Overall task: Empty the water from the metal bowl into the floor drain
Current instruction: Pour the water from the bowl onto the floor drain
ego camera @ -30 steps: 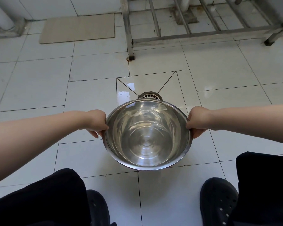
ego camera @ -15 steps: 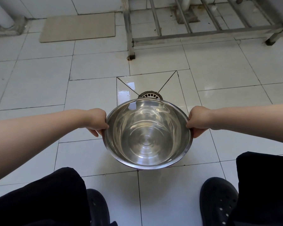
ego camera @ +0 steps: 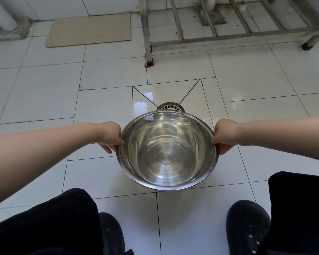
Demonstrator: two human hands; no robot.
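— Steel, round and shiny: the metal bowl [ego camera: 167, 150] hung just short of the round slotted floor drain [ego camera: 170, 107], water inside, I judged.
— Hands?
— Left hand [ego camera: 112, 135] and right hand [ego camera: 222, 135] each gripped the rim. Pouring seemed hardly begun; tipping forward remained.

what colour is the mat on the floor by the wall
Beige, plain with no pattern; the mat shows in the head view, at top left.
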